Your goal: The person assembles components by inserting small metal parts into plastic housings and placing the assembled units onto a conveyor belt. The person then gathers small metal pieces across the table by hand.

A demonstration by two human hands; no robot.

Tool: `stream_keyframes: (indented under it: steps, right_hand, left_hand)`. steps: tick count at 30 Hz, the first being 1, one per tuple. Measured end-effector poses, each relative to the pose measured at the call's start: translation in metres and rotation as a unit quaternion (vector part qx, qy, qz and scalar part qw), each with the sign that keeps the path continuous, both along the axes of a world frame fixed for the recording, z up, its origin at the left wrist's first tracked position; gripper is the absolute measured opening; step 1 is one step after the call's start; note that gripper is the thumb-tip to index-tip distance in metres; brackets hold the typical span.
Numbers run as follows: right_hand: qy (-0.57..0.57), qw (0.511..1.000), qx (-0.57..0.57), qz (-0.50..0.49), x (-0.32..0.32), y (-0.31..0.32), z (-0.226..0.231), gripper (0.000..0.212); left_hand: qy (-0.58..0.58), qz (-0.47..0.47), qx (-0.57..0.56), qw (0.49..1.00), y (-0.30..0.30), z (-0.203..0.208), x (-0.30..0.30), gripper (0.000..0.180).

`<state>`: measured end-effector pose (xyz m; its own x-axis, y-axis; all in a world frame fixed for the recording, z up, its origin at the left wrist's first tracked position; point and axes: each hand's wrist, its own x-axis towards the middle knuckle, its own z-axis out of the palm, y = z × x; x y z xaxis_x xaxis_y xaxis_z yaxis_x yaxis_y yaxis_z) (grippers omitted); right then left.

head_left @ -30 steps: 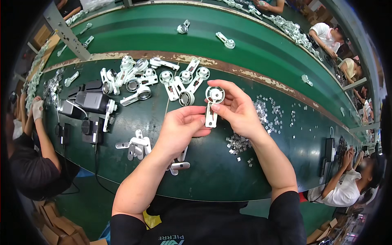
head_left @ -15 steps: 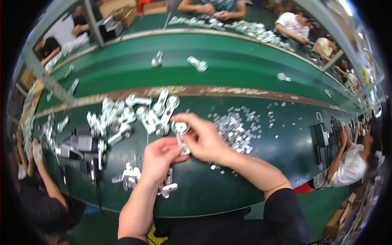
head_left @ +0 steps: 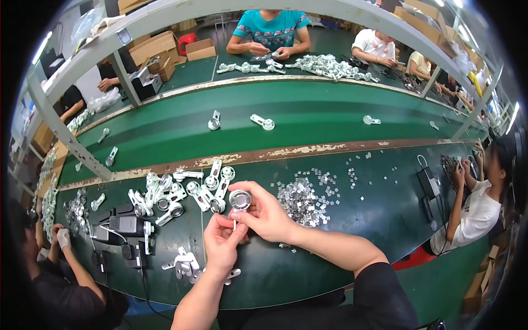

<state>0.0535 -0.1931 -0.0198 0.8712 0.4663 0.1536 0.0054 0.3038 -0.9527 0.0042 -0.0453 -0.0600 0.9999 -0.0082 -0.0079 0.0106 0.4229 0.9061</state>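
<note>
The white plastic unit with a round, silver-ringed head and a slim handle (head_left: 240, 199) sits between the two hands, raised over the dark green worktable (head_left: 363, 220), its head uppermost and facing the wearer, probably so that the ring can be looked at squarely. Splitting the hold between head and handle likely steadies the piece against twisting. Beyond the grip and to its left lies a loose cluster of similar white handled units (head_left: 177, 193); to its right spreads a heap of small, shiny, clear-to-silver square pieces (head_left: 301, 203); nearer the wearer and left are elongated white and grey rounded covers (head_left: 190, 261). These groups seem kept apart so either hand can reach them without mixing. The right hand (head_left: 267, 217) has its fingers curled behind the round head and its thumb low in front, closed only as far as the unit's thickness. The left hand (head_left: 221, 247) pinches the handle below, thumb against fingers with hardly any gap; the handle's lower end is hidden, so exact fingertip contact there cannot be told.
</note>
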Motion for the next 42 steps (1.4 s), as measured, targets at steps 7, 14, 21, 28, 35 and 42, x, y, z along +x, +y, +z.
stream_keyframes:
  steps: [7, 14, 21, 28, 35, 42]
  right_hand:
    - [-0.452, 0.805, -0.284, -0.259, 0.080, -0.033, -0.003, 0.024]
    - [-0.249, 0.629, -0.620, -0.396, 0.257, -0.219, -0.059, 0.030]
    - [-0.376, 0.715, -0.409, -0.424, 0.222, -0.197, -0.015, 0.028]
    - [-0.352, 0.863, -0.362, -0.015, 0.015, -0.104, 0.011, 0.013]
    - [-0.345, 0.814, -0.468, -0.025, -0.069, -0.105, -0.018, 0.013]
    - [-0.296, 0.855, -0.416, -0.088, -0.073, -0.102, -0.030, 0.010]
  left_hand:
    - [-0.001, 0.017, 0.201, 0.979, 0.025, 0.019, 0.011, 0.086]
    - [-0.003, 0.093, 0.467, 0.879, 0.086, 0.060, 0.010, 0.022]
    - [-0.010, -0.007, 0.754, 0.656, 0.025, 0.041, -0.061, 0.021]
    - [-0.087, 0.020, 0.772, 0.629, 0.023, 0.031, -0.042, 0.007]
    - [0.135, -0.089, 0.149, 0.975, 0.008, 0.036, -0.009, 0.013]
    - [0.101, -0.106, 0.139, 0.980, -0.008, 0.039, -0.013, 0.022]
